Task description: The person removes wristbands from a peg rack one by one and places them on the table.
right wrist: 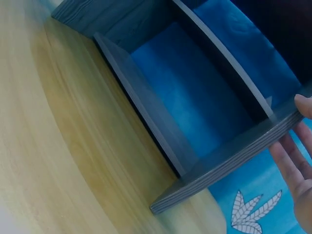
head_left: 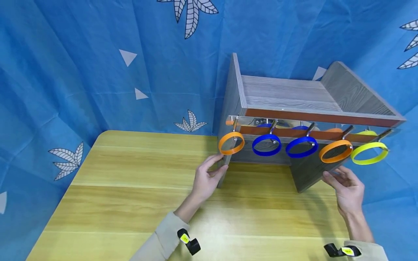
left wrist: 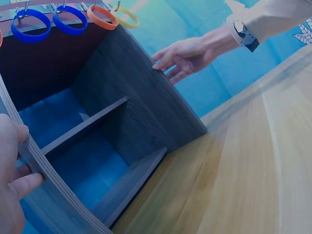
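Observation:
A grey wood-grain shelf unit (head_left: 290, 92) stands on the right part of the table. My left hand (head_left: 205, 178) grips the front edge of its left side panel, thumb and fingers on either side. At the right side panel (left wrist: 141, 92), my right hand (head_left: 349, 190) holds the front edge between thumb and fingers. Along the unit's front, metal hooks carry an orange ring (head_left: 231, 134), a blue ring (head_left: 267, 153), another blue ring (head_left: 302, 156), a second orange ring (head_left: 335, 160) and a yellow ring (head_left: 369, 162).
The wooden table (head_left: 130, 203) extends to the left and front of the unit. Behind it hangs a blue curtain (head_left: 81, 72) with white leaf prints. Inside the unit, a middle shelf (left wrist: 87, 126) spans between the side panels.

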A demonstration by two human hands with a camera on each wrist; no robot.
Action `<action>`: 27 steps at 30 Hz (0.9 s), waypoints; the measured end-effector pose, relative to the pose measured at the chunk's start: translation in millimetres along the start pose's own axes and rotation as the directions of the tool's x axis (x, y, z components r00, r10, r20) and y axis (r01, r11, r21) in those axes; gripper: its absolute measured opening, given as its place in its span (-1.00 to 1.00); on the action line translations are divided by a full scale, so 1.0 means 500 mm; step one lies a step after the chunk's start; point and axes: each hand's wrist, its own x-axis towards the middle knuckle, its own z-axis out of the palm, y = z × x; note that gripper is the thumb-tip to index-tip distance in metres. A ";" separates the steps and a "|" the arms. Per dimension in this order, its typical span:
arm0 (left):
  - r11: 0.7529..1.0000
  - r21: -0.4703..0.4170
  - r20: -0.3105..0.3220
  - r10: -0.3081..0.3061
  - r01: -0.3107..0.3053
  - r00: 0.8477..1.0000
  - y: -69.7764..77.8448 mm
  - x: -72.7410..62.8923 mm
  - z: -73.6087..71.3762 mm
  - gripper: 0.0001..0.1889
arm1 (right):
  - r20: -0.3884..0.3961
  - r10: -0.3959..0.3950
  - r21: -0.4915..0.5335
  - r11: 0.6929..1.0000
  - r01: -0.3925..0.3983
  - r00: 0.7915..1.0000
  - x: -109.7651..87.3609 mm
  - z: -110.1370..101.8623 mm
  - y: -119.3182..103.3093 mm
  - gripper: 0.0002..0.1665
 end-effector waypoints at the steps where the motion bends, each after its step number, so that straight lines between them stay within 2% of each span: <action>1: 1.000 0.000 -0.002 -0.002 0.002 1.000 0.000 -0.001 -0.002 -0.57 | 0.002 -0.001 0.004 1.000 0.001 1.000 -0.001 0.002 0.001 -0.56; 12: 1.000 -0.006 -0.026 -0.014 0.014 1.000 0.006 -0.013 -0.029 -0.57 | 0.097 -0.071 0.038 0.997 0.068 0.993 -0.014 0.018 0.007 -0.56; 19: 0.999 -0.008 -0.043 -0.047 0.047 0.998 0.010 -0.020 -0.046 -0.61 | 0.052 -0.047 0.038 0.998 0.045 0.998 -0.024 0.036 0.005 -0.59; 24: 1.000 0.003 -0.060 -0.026 0.026 0.998 0.010 -0.027 -0.063 -0.62 | 0.092 -0.071 0.080 0.995 0.064 0.993 -0.032 0.050 0.010 -0.58; 27: 1.000 0.013 -0.074 -0.016 0.017 0.997 0.012 -0.031 -0.075 -0.62 | 0.097 -0.067 0.068 0.996 0.061 0.993 -0.037 0.061 0.012 -0.57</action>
